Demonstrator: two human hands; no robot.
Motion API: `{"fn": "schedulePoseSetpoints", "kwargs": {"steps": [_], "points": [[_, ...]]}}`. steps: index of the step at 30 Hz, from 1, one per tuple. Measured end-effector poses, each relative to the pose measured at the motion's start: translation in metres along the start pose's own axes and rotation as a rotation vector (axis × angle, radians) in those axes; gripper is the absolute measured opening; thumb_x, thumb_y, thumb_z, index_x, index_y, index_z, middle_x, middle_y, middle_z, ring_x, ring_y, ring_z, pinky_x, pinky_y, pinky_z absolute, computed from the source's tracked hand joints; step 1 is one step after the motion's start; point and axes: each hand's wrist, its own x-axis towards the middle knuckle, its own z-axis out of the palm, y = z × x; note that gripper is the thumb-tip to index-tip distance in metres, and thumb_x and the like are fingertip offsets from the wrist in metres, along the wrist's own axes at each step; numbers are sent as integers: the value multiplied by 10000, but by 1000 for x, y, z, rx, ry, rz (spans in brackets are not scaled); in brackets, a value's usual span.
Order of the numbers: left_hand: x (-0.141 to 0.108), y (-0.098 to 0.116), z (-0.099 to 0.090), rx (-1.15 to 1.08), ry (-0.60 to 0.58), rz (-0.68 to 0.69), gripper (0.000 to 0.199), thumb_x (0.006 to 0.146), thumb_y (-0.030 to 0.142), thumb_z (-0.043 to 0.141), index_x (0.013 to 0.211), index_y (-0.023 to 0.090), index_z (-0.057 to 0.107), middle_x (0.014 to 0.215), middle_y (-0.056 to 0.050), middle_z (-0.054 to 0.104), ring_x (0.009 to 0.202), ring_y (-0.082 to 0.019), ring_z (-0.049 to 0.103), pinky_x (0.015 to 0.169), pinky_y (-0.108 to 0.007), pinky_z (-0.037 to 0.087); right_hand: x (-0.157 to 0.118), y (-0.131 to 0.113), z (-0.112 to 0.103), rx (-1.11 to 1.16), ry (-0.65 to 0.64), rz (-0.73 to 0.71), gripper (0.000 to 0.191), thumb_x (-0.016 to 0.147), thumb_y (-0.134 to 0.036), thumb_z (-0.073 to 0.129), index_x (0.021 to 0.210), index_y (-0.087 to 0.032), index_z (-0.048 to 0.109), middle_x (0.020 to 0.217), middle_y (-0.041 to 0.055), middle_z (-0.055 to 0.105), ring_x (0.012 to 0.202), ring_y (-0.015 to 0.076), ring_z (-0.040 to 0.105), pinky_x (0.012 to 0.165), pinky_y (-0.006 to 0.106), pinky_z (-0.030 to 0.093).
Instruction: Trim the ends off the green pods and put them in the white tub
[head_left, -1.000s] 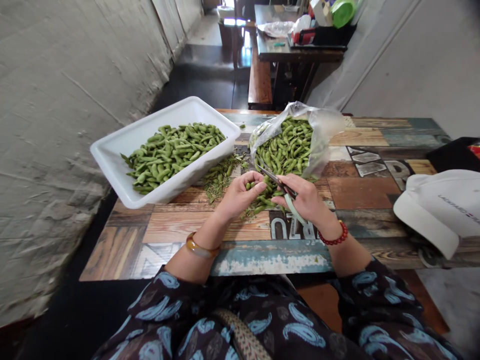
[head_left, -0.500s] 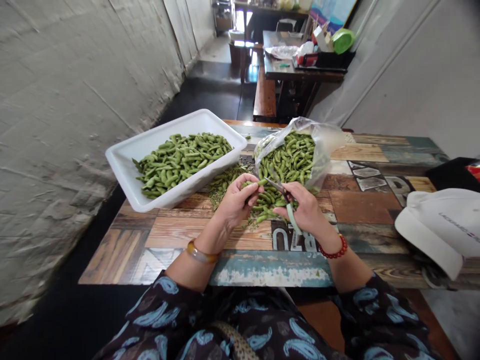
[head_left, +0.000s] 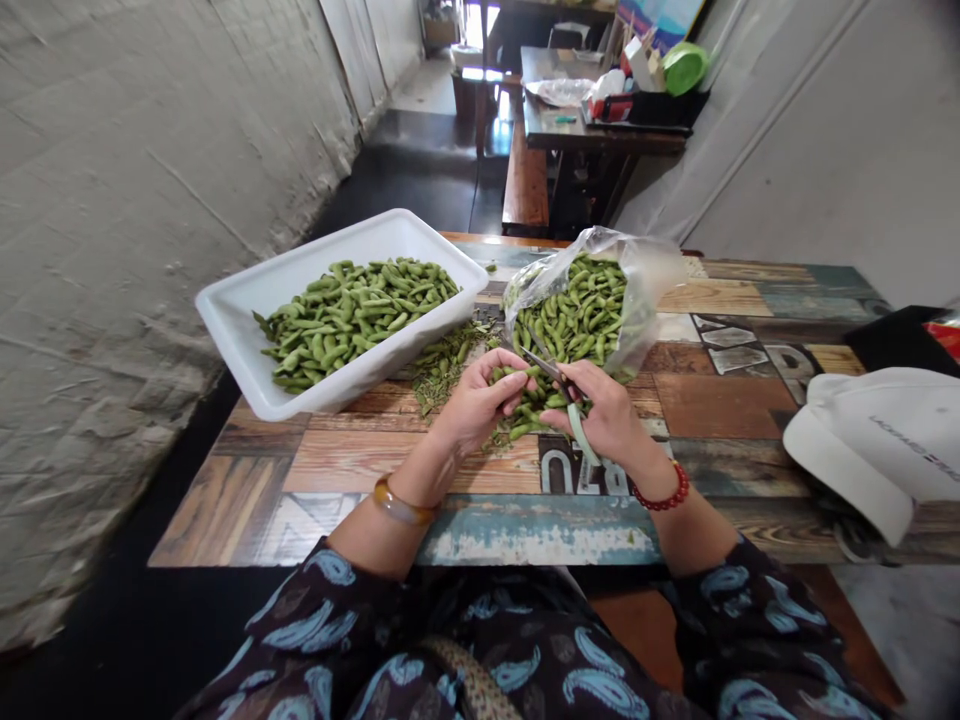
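My left hand (head_left: pixel 480 398) pinches a green edamame pod (head_left: pixel 532 373) between thumb and fingers. Close beside it, my right hand (head_left: pixel 598 408) is closed round a pair of scissors (head_left: pixel 576 425) with pale green handles, the blades pointing left toward the pod. Loose pods (head_left: pixel 529 420) lie on the table under both hands. Just beyond, a clear plastic bag (head_left: pixel 651 275) lies open with many pods inside. At the left a white tub (head_left: pixel 251 378) holds a heap of pods. Between tub and bag is a pile of small green trimmings (head_left: pixel 439 375).
The patchwork-patterned wooden table (head_left: pixel 352 455) carries a white cap (head_left: pixel 862 440) at the right, near a black object (head_left: pixel 892 340). A rough white wall (head_left: pixel 150 200) runs along the left. Farther off stand a bench (head_left: pixel 525 185) and another table (head_left: pixel 540 120) with items on it.
The view has shifted slightly. My hands stay close together over the loose pods; the scissor blades and the pinched pod have changed position only a little.
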Motion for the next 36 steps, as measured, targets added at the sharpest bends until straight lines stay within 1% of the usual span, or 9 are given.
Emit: {"fn": "schedulePoseSetpoints", "kwargs": {"steps": [5,10,15,18,22,26,30,33,36], "points": [[1,4,-1,-64,19,-10,321,697,299,814,835,146,568,635,31,606,427,-16,402,425,-140,250,1,-1,-1,-20,17,23,449,884,-482,668,1209,-178,605,897,87,675,802,235,649,750,378,561],[5,16,-9,-159,132,6,276,685,264,768,816,173,543,661,41,576,477,-37,450,402,-133,275,3,-2,-6,-16,76,102,466,888,-538,638,1192,-184,637,892,82,702,840,242,675,809,387,561],[6,28,-15,-235,209,-67,181,739,259,650,789,185,492,820,-8,657,677,-112,641,585,-221,542,5,-3,-11,-31,86,150,439,877,-533,656,1173,-209,654,874,66,713,817,242,680,801,398,569],[6,27,-15,-192,147,-60,158,714,171,619,785,185,479,758,16,621,633,-112,639,646,-284,584,5,-3,-12,-45,70,151,423,880,-513,660,1173,-209,656,880,68,717,824,247,681,805,406,568],[4,18,-11,145,-22,-38,89,748,165,595,820,185,546,587,60,502,442,-75,472,511,-234,490,5,-2,-12,-43,73,149,427,879,-507,663,1176,-200,654,873,65,712,820,241,680,791,395,568],[3,2,-5,737,-170,121,30,791,199,631,801,172,642,622,15,561,560,-109,509,576,-224,416,5,1,-12,-37,76,153,446,878,-524,659,1180,-195,653,896,74,717,854,245,685,816,391,566],[1,-13,-2,1177,-208,230,84,693,161,736,698,196,660,642,-11,580,616,-146,485,612,-258,347,5,2,-10,-27,89,126,480,886,-556,630,1180,-177,652,891,80,712,827,237,683,790,375,566],[1,-15,-1,1223,-189,235,110,697,146,732,654,197,645,646,-22,577,622,-155,473,624,-271,334,6,3,-9,-35,82,127,482,889,-568,619,1184,-188,651,891,77,711,825,237,679,800,380,563],[3,-7,-3,1067,-150,240,87,759,196,703,682,190,661,670,-23,605,648,-155,502,646,-263,358,6,1,-9,-36,79,131,476,883,-564,629,1188,-199,648,897,78,711,838,243,677,813,392,560]]}}
